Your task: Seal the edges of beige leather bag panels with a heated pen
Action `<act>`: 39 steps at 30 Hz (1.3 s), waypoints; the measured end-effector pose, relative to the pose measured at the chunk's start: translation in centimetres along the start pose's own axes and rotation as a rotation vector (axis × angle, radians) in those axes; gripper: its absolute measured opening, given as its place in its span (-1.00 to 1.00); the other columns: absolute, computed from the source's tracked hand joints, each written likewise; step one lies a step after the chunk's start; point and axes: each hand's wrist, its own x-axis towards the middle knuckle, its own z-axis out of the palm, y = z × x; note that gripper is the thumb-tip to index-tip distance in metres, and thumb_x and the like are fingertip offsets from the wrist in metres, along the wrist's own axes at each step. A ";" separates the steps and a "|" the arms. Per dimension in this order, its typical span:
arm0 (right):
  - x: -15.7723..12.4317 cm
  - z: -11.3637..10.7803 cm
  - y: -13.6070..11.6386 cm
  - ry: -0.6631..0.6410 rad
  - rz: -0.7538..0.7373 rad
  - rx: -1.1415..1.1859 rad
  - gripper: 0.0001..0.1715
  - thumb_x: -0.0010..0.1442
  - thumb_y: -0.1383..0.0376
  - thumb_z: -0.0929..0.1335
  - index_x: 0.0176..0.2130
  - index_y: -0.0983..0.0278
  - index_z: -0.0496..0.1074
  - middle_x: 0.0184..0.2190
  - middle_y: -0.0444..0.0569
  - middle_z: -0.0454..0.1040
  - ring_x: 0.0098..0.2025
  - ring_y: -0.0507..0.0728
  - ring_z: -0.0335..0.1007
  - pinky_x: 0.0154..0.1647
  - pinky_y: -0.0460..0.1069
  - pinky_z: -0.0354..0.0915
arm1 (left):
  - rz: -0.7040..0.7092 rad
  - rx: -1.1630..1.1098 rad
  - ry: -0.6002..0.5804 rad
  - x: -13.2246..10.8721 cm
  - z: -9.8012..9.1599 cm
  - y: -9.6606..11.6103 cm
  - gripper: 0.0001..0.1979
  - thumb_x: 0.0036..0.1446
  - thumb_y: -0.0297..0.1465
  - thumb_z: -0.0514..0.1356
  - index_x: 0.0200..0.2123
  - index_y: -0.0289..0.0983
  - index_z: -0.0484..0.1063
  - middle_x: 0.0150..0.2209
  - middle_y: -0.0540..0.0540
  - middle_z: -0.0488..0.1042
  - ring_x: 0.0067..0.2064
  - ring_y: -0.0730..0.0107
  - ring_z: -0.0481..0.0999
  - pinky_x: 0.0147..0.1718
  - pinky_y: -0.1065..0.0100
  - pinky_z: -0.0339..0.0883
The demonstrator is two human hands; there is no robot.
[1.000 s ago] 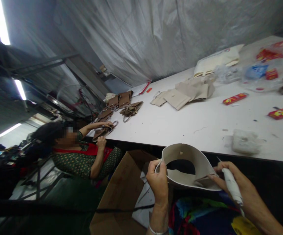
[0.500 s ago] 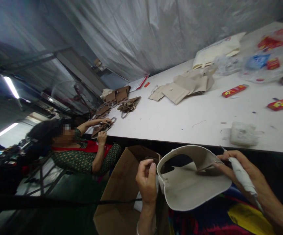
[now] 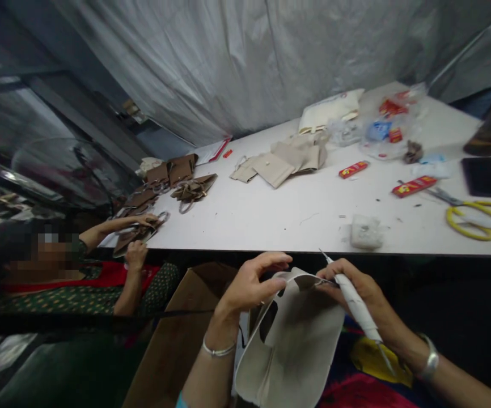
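My right hand is closed round a white-wrapped tool with a thin metal point at each end. Its thumb and fingers also pinch the edge of a beige bag, which hangs tilted with its mouth facing me. My left hand is at the bag's upper left rim, thumb and fingers curved but apart. Whether its fingertips touch the rim I cannot tell. On the table ahead sits a small whitish block, seemingly wrapped in plastic.
Across the white table lie beige bag pieces, red boxes, yellow-handled scissors and a dark tablet-like object. A cardboard box stands below the edge. At left a co-worker handles brown bags.
The view has swung right, bringing the scissors into sight. My left hand has come to the bag's upper rim, and the bag has tipped to hang lower. The right hand keeps its hold.
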 end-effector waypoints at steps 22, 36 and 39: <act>-1.1 -4.3 3.0 0.347 -0.008 0.049 -0.69 0.45 0.02 0.35 0.00 0.16 0.44 -0.17 0.01 0.62 -0.15 0.18 0.61 -0.08 0.04 0.55 | -0.345 -0.261 0.061 6.7 7.5 -5.3 -0.77 -0.09 -0.25 0.43 -0.48 -0.27 0.54 -0.55 -0.06 0.52 -0.50 0.35 0.45 -0.45 0.36 0.31; 1.7 -11.7 4.7 0.588 0.131 -0.303 -0.58 0.35 -0.09 0.40 -0.11 0.20 0.49 -0.43 -0.12 0.49 -0.37 0.15 0.45 -0.31 0.01 0.38 | -0.532 -0.267 0.071 9.4 14.9 -7.8 -0.81 -0.16 -0.30 0.32 -0.46 -0.29 0.52 -0.53 -0.02 0.44 -0.45 0.40 0.34 -0.40 0.37 0.20; 2.4 -11.8 4.7 0.600 0.061 -0.354 -0.60 0.40 -0.06 0.36 -0.13 0.21 0.49 -0.42 -0.11 0.48 -0.39 0.15 0.43 -0.30 0.03 0.37 | -0.521 -0.290 0.030 9.4 14.7 -7.3 -0.81 -0.13 -0.30 0.35 -0.43 -0.28 0.52 -0.49 -0.03 0.48 -0.42 0.39 0.38 -0.37 0.36 0.24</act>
